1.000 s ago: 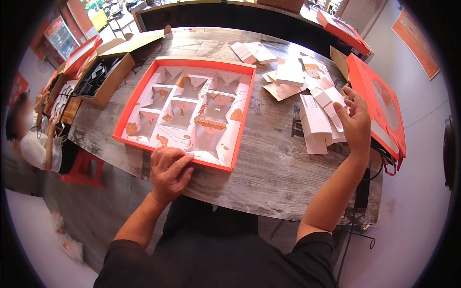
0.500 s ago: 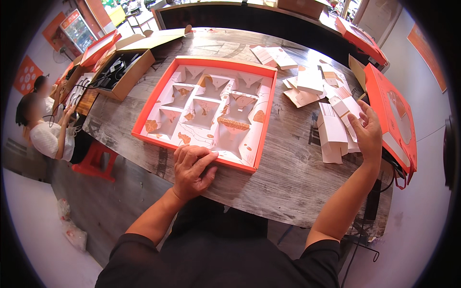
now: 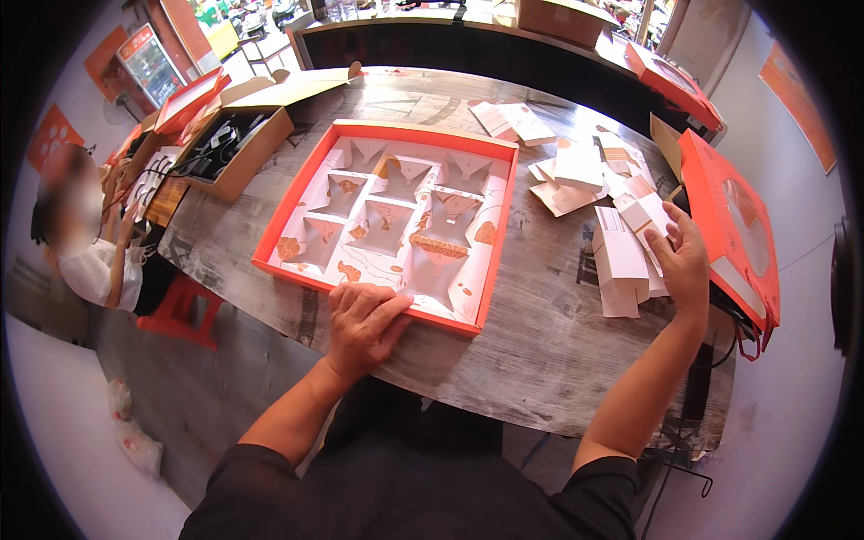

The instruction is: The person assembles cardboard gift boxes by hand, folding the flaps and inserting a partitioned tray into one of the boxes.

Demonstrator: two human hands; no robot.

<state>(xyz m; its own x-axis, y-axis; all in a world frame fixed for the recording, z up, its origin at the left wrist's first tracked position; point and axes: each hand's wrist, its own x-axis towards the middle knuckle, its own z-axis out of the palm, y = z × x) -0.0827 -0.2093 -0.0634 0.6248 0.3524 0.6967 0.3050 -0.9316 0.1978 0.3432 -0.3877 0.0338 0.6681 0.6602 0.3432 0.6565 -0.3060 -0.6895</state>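
Note:
My left hand (image 3: 363,326) is closed over the near rim of a shallow red box (image 3: 490,270), with its fingers bent onto the edge. Inside the box is a white insert (image 3: 367,268) with orange leaf prints, divided into several square compartments with folded flaps. At the right, my right hand (image 3: 681,261) is held over a pile of white folded cartons, its fingers bent and apart. Its fingertips are at the edge of a long white carton (image 3: 641,211); whether they touch it I cannot tell. Another white carton (image 3: 619,256) lies beside that one.
More white cartons (image 3: 578,168) lie farther back on the wooden table (image 3: 531,360). A red box with a clear window (image 3: 733,220) leans at the right edge. An open brown carton (image 3: 256,157) holds black items at the far left. Another person (image 3: 99,256) sits beyond it.
My right hand has moved slightly left and down, closer to the long carton. My left hand stays on the box rim. The whole view has shifted a little.

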